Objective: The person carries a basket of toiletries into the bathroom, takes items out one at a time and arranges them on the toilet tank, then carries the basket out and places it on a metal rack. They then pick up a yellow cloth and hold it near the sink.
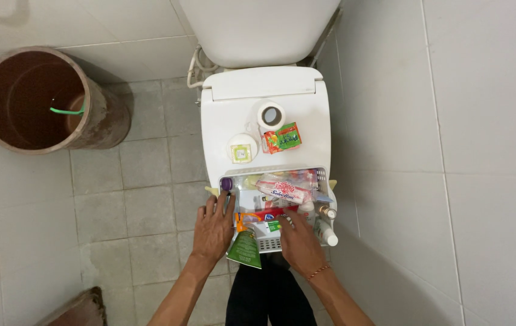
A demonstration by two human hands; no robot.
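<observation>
Step in hand: both hands are down on the white slotted plastic basket (268,244) that sits on the near end of the closed white toilet lid (222,139); it reads as sorting through or steadying the basket's contents, judging by the hands alone.
Left hand: the left hand (214,228) lies flat at the basket's left edge, fingers spread and open, fingertips by the small purple-capped bottle (226,183); it grips nothing that I can see.
Right hand: the right hand (297,238) rests palm down on the packets at the near right of the basket, fingers loosely curled; whether it pinches anything underneath, I cannot tell.
Next move calls for: a judgement only, but any lifting needs a firm hold on both sides, since the basket overhangs the lid's near edge and is packed full.
Basket contents: a white-and-red printed plastic pouch (282,189) lies across the far part, a flat red-and-orange carton (262,215) sits between the hands, a green paper sachet (245,248) hangs over the near-left rim, and white bottles (326,232) lean at the right edge.
On the lid, far of the basket: a white toilet paper roll (270,115), a green-and-orange foil packet (282,137) just beside it, a round white tub (242,148) to the left.
Left floor: a brown round bucket (40,99), well apart, with a green strip inside.
</observation>
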